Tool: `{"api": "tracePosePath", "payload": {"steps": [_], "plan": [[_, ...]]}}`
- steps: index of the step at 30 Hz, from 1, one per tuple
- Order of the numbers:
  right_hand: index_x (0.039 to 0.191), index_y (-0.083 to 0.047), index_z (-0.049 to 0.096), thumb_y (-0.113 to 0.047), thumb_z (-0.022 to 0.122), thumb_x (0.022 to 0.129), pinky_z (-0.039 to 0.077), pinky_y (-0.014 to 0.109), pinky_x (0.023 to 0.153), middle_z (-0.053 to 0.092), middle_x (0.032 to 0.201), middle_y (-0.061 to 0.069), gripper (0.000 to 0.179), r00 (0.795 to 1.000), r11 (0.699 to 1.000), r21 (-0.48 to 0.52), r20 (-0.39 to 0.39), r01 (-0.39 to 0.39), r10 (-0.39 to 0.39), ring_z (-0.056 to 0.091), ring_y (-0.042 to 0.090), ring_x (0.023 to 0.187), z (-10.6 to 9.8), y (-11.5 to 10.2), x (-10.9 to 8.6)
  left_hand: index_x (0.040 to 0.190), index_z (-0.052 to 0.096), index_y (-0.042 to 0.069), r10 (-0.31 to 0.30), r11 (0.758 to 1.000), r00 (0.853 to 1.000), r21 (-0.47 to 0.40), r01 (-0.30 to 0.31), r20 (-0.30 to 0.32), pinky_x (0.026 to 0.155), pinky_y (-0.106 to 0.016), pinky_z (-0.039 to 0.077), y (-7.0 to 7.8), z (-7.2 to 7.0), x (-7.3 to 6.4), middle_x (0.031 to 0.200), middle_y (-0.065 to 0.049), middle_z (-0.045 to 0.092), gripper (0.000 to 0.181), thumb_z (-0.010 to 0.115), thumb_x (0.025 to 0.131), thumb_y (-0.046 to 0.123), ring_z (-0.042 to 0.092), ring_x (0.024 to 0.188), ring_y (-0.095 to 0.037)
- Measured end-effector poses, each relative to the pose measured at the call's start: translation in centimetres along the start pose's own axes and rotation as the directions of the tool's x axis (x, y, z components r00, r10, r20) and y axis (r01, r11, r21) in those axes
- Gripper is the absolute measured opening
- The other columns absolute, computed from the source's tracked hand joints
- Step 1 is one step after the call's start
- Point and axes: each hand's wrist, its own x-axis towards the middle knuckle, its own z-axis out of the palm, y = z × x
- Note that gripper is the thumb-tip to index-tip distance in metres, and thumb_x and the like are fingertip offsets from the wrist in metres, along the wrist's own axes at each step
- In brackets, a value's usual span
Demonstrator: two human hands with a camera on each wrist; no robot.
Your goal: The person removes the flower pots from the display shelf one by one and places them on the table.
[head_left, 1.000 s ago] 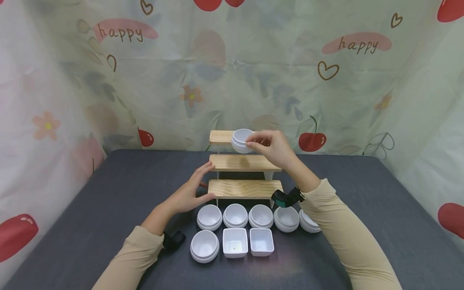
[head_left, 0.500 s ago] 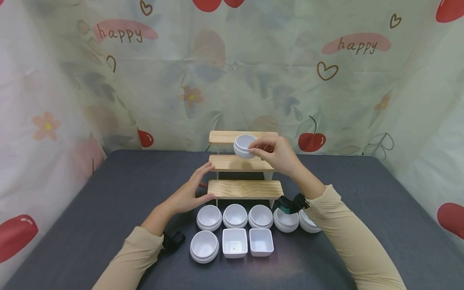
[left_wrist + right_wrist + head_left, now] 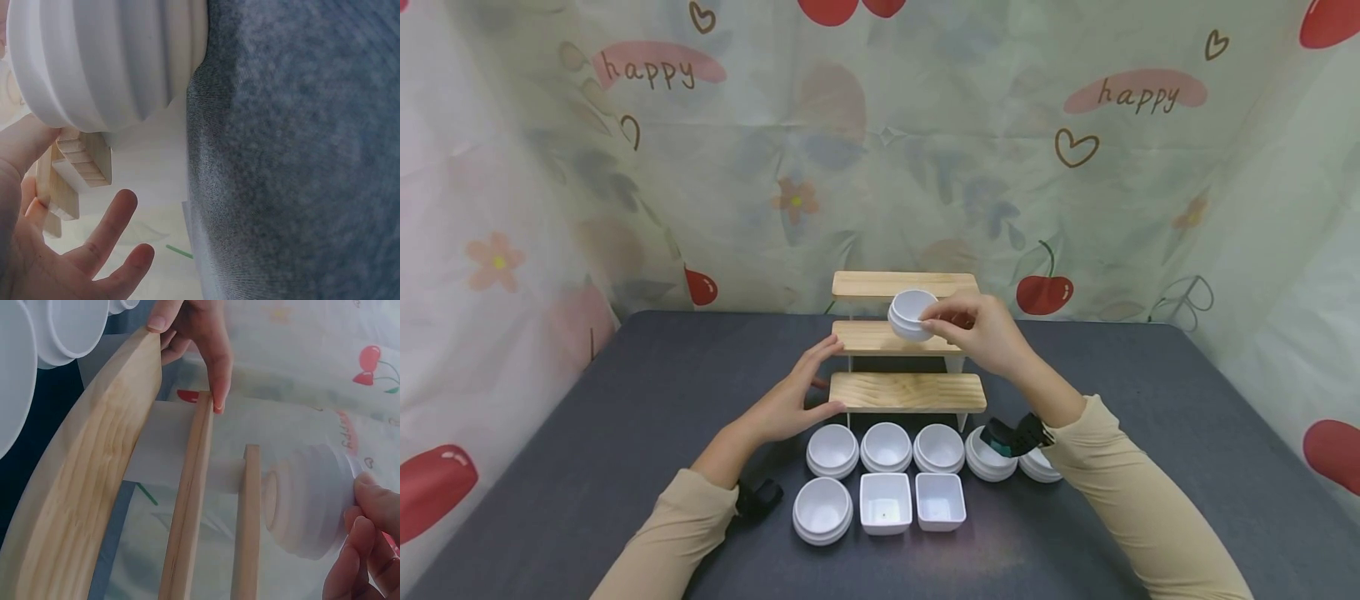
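Observation:
In the head view my right hand (image 3: 981,329) pinches the rim of a round white bowl (image 3: 911,317) with a stepped outside. The bowl is held upright and overlaps the middle and top boards of a three-tier wooden stand (image 3: 907,392). The right wrist view shows the bowl (image 3: 312,503) between thumb and fingers, its base toward the boards. My left hand (image 3: 793,396) touches the stand's left side, thumb at the bottom board and fingertips at the middle board. In the left wrist view the left hand (image 3: 69,256) has its fingers spread beside the board ends.
Several round white bowls (image 3: 887,447) line up in front of the stand. Nearer are another round bowl (image 3: 823,508) and two square white bowls (image 3: 886,503). My right forearm crosses over the row's right end. A dark cloth (image 3: 587,467) covers the table; a printed curtain (image 3: 737,167) hangs behind.
My right hand has brought the bowl down from in front of the top board, slightly right and nearer to me. My left hand stays at the stand.

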Motion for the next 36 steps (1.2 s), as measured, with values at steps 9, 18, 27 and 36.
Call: {"api": "tracePosePath", "payload": {"steps": [9,18,27,36], "plan": [[0.093,-0.004,0.073,-0.010,0.070,0.083,0.042,0.018,0.051,0.068,0.082,0.012,0.012,1.000,1.000,0.000,0.001,-0.004,0.004,0.048,0.008,0.059,-0.2,0.1,-1.2,0.149,0.015,0.012,-0.002,1.000,1.000,0.000,0.002,0.000,0.097,-0.045,0.050,0.0,0.0,0.0,0.157,-0.013,0.007,0.080,0.066,0.087,0.014,0.030,0.137,-0.033],[0.093,-0.006,0.073,-0.011,0.071,0.082,0.044,0.018,0.052,0.066,0.081,0.008,0.012,1.000,1.000,-0.006,0.006,-0.019,0.019,0.048,0.008,0.060,-0.5,0.1,-2.3,0.148,0.014,0.011,0.005,1.000,1.000,0.006,-0.005,-0.002,0.096,-0.046,0.050,-0.1,0.0,0.0,0.157,-0.013,0.007,0.080,0.066,0.087,0.014,0.030,0.137,-0.034],[0.093,-0.007,0.073,-0.010,0.070,0.082,0.046,0.018,0.053,0.067,0.082,0.008,0.011,1.000,1.000,0.005,0.009,-0.012,0.012,0.050,0.006,0.060,-0.7,0.2,-3.1,0.149,0.014,0.011,-0.008,1.000,1.000,0.007,0.008,0.001,0.096,-0.047,0.050,0.1,0.0,0.0,0.157,-0.013,0.007,0.081,0.066,0.087,0.015,0.032,0.137,-0.034],[0.092,-0.006,0.073,-0.007,0.071,0.081,0.050,0.015,0.059,0.069,0.088,0.010,0.012,1.000,1.000,0.025,0.002,0.001,-0.001,0.055,0.002,0.067,-0.7,0.3,-3.8,0.148,0.014,0.011,-0.003,1.000,1.000,0.012,0.003,0.001,0.096,-0.046,0.050,0.0,0.0,0.0,0.157,-0.014,0.007,0.079,0.065,0.088,0.015,0.031,0.136,-0.034]]}}
